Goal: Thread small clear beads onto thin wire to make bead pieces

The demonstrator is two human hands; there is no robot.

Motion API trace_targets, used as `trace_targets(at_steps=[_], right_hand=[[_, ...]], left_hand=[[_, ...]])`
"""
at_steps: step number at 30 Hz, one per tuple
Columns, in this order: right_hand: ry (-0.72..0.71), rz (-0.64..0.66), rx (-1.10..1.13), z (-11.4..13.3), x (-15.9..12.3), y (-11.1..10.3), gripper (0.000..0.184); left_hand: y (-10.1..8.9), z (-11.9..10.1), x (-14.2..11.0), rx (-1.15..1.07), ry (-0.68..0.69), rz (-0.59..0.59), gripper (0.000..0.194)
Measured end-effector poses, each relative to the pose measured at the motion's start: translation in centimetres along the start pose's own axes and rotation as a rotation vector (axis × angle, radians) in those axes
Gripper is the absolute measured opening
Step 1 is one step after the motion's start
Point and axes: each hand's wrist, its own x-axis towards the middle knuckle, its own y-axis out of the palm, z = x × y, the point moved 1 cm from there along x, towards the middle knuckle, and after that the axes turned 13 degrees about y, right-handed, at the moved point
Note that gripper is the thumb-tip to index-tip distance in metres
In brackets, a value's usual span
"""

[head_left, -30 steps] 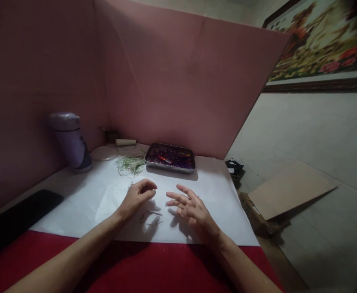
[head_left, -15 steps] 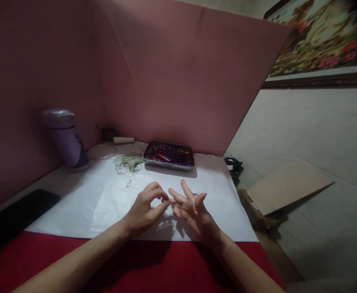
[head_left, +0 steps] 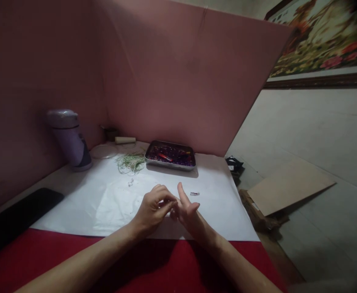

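Note:
Over the white sheet (head_left: pixel 217 219), my left hand (head_left: pixel 154 207) is closed in a pinch, thumb against fingertips. Whatever it grips is too small to make out. Its fingertips meet the fingers of my right hand (head_left: pixel 187 211), which is turned partly palm up with forefinger and thumb stretched apart; its other fingers are partly hidden behind the left. A small metallic piece (head_left: pixel 194 193) lies just beyond the right hand. Several tiny clear beads (head_left: pixel 131 183) rest to the left, in front of a loose tangle of green thread (head_left: pixel 131 163).
Behind the hands stands a metal tray (head_left: pixel 170 166) of purple beads with a red-handled tool (head_left: pixel 165 157). A lilac bottle (head_left: pixel 70 140), a pale wooden-looking cylinder (head_left: pixel 125 140) and a dark flat object (head_left: pixel 28 207) are at left. Pink panels (head_left: pixel 172 81) wall the back.
My left hand has shifted right, up against the right hand's fingers. The right hand's spread fingers have drawn in, and the small metallic piece now shows fully. The view has moved slightly.

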Motion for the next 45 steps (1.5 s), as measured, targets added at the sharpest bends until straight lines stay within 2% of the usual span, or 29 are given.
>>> trace_targets(at_steps=[3, 7, 12, 20, 23, 26, 29, 33, 36, 45], right_hand=[[-0.071, 0.017, 0.018, 0.7, -0.3, -0.1, 0.074], [-0.131, -0.17, -0.087, 1.3, -0.2, -0.1, 0.034], [-0.158, -0.254, -0.189, 1.4, 0.0, 0.0, 0.013], [-0.189, -0.342, -0.3, 2.2, -0.6, -0.1, 0.012], [-0.181, -0.405, -0.293, 2.5, -0.7, -0.1, 0.012], [-0.174, -0.458, -0.283, 2.6, -0.8, -0.3, 0.012], [-0.169, -0.487, -0.289, 2.5, -0.8, -0.5, 0.013], [-0.17, -0.49, -0.299, 2.4, -0.8, -0.5, 0.014], [-0.181, -0.495, -0.308, 2.4, -0.8, -0.5, 0.013], [-0.219, -0.5, -0.351, 2.3, -0.9, -0.5, 0.013]], left_hand=[[-0.2, 0.2, 0.1, -0.018, -0.067, -0.029, 0.015], [-0.2, 0.4, 0.0, -0.059, -0.155, -0.046, 0.015], [-0.3, 0.4, -0.1, -0.109, -0.209, -0.047, 0.017], [-0.7, 1.0, -0.1, -0.217, -0.303, -0.109, 0.015], [-2.0, 1.2, 0.2, -0.19, -0.305, -0.208, 0.016], [-3.6, 2.1, 0.5, -0.05, -0.31, -0.264, 0.015], [-4.4, 3.5, 0.4, 0.212, -0.339, -0.145, 0.012], [-3.9, 5.3, 0.0, 0.475, -0.289, 0.063, 0.009], [-3.6, 5.7, -0.2, 0.515, -0.292, 0.134, 0.011], [-3.5, 4.7, -0.3, 0.51, -0.338, 0.288, 0.007]])
